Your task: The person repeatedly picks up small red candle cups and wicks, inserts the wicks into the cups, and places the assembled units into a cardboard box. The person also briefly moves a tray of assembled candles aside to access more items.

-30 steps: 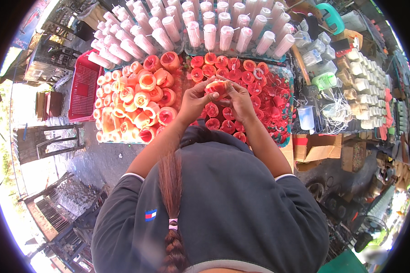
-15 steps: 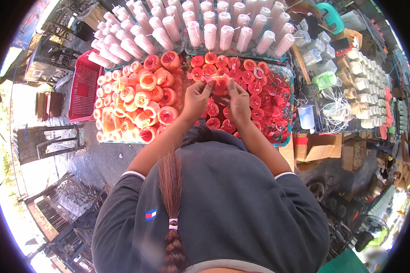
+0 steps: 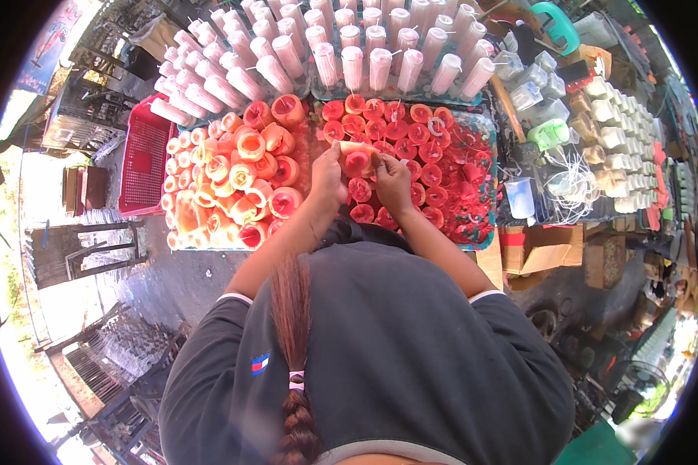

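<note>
Crowded with candles, the work table fills the upper half of the frame: rows of tall pale pink candles along the top, a heap of orange candles at centre left, and a tray of small red candles at centre right. A red plastic basket lies at the left edge, and clear plastic cups with loose white wicks sit at the upper right.

Compared with a second ago, the red candle sits a little higher between the hands, lifted off the rows beneath and tipped so its round face shows to the camera. That suggests the piece is being worked or checked in the hands rather than lying in the tray.

Both forearms reach up from the dark sleeves at the lower centre and converge just above the middle of the frame. The left hand curls around the candle's left side, fingers closed on it. The right hand presses its fingertips against the candle's right edge, pinching it from that side.
</note>
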The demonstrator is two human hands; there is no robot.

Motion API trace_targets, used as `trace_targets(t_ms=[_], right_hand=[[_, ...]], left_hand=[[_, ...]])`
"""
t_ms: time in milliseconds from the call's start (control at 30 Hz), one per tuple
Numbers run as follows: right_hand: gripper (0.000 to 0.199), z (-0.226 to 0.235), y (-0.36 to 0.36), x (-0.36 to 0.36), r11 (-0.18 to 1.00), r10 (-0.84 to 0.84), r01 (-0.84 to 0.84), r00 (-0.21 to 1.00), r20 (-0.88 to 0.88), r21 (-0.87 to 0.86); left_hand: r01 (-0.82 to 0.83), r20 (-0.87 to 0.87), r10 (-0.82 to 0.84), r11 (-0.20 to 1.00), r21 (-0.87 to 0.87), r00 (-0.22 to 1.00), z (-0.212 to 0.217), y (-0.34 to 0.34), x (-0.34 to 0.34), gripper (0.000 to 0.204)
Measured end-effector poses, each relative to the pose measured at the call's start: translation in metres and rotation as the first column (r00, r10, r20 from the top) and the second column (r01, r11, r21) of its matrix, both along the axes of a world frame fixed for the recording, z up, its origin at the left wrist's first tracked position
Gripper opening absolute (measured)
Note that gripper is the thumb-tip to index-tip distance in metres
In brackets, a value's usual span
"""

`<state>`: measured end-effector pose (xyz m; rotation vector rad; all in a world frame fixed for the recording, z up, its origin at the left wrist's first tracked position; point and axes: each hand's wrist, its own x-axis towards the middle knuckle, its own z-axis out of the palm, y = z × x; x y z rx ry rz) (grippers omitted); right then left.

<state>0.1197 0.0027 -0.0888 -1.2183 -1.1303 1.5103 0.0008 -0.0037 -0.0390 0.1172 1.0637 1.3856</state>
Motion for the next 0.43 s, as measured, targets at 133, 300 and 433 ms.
trace_targets(t_ms=[133, 300, 433], right_hand=[[0.027, -0.007, -0.002, -0.001, 0.986, 0.009, -0.034, 0.988, -0.156, -0.163], [0.028, -0.003, 0.002, 0.005, 0.976, 0.009, -0.062, 0.969, -0.246, -0.207], [0.030, -0.026, 0.013, 0.020, 0.979, 0.074, -0.125, 0.953, -0.294, -0.160]], left_hand=[[0.073, 0.023, -0.075, 0.994, 0.081, 0.997, -0.030, -0.001, -0.012, 0.031], [0.158, 0.032, -0.159, 0.987, 0.020, 0.987, -0.014, -0.012, -0.006, 0.033], [0.266, -0.079, -0.265, 0.964, 0.004, 0.961, -0.002, -0.020, -0.003, 0.039]])
